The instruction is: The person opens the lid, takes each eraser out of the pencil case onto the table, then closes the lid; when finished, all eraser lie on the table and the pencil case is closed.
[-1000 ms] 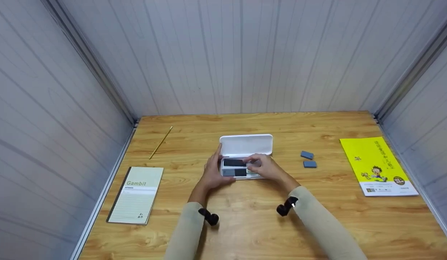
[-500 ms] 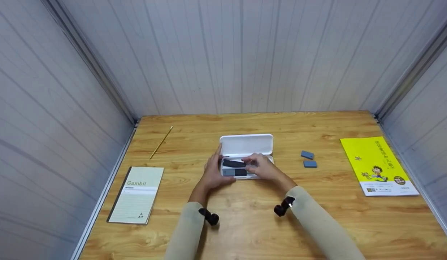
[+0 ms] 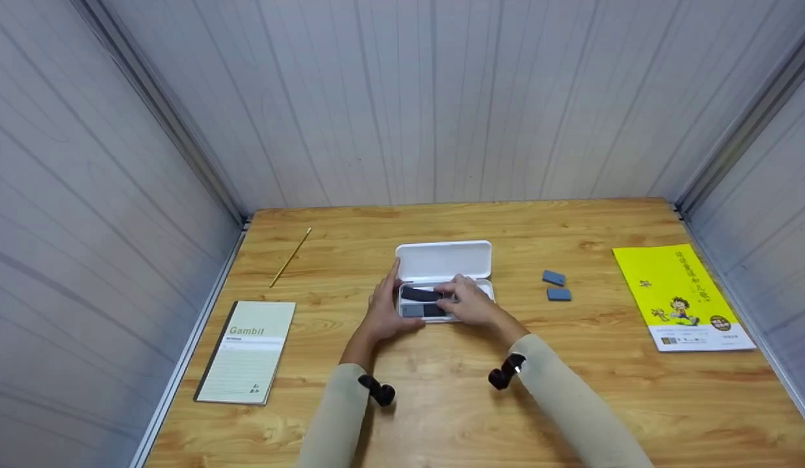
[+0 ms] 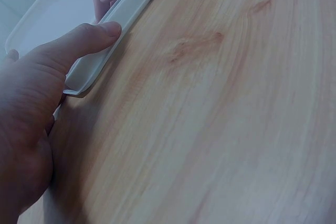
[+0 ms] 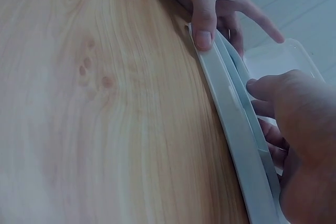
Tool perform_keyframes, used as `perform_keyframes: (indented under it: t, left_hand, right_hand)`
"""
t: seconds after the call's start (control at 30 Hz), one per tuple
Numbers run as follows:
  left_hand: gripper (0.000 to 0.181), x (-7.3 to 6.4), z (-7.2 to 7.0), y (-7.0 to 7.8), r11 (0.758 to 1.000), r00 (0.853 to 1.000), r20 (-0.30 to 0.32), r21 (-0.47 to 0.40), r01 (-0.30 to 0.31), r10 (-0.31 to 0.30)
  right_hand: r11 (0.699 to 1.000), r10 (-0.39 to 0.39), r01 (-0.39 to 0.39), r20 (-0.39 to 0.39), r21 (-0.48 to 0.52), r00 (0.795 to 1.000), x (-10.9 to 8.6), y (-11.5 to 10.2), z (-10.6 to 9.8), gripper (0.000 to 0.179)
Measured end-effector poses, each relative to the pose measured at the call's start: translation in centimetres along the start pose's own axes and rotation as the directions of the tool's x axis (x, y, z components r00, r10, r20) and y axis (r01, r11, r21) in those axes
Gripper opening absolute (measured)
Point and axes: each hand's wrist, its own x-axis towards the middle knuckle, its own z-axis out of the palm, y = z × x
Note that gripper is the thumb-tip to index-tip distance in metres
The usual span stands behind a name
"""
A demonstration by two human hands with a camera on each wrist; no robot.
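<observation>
A white pencil case [image 3: 443, 261] lies with its lid raised in the middle of the table. My left hand [image 3: 384, 307] grips its left end, the thumb [image 4: 100, 36] on the front rim and a finger reaching up beside the lid. Inside the back compartment, my right hand [image 3: 471, 301] pinches the right end of a dark, slightly bent strip [image 3: 418, 294], which sits at a slant. A grey and black block [image 3: 422, 311] lies in the front compartment. In the right wrist view, the case wall [image 5: 236, 124] hides what my right fingertips [image 5: 252, 83] touch.
Two blue erasers [image 3: 558, 295] lie right of the case. A yellow book [image 3: 679, 299] is at the far right. On the left are a Gambit notebook [image 3: 246, 351] and a thin yellow pencil [image 3: 290, 257]. Panel walls [image 3: 402, 104] border the table.
The dark strip has gone from lying flat to a slant, its left part tilted. My right hand has shifted slightly left. My left hand stays on the case.
</observation>
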Motion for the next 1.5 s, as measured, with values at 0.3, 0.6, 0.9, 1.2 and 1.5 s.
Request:
perform_keyframes:
  t: [0.3,0.6,0.9,1.2,1.5]
  left_hand:
    - [0.145,0.1,-0.2,0.0,1.0,1.0,0.013,-0.007,0.021,-0.021]
    - [0.146,0.1,-0.1,-0.1,1.0,1.0,0.012,-0.014,0.027,-0.027]
    - [0.145,0.1,0.0,-0.2,1.0,1.0,0.005,-0.013,0.017,-0.017]
    - [0.146,0.1,0.0,0.1,1.0,1.0,0.003,-0.017,0.01,-0.01]
    - [0.146,0.1,0.1,0.0,1.0,1.0,0.005,-0.013,0.029,-0.029]
  right_hand:
    - [0.999,-0.011,0.011,-0.005,0.051,1.0,0.2,-0.2,-0.2,0.033]
    - [0.993,-0.099,0.099,-0.008,0.065,0.995,0.6,1.1,0.3,0.032]
    - [0.994,-0.098,0.099,-0.016,0.047,0.995,0.5,0.0,0.1,0.034]
    - [0.999,-0.033,0.035,-0.064,0.025,0.997,1.0,1.6,1.2,0.033]
    - [0.993,-0.022,0.038,-0.14,0.11,0.99,0.4,0.2,0.4,0.02]
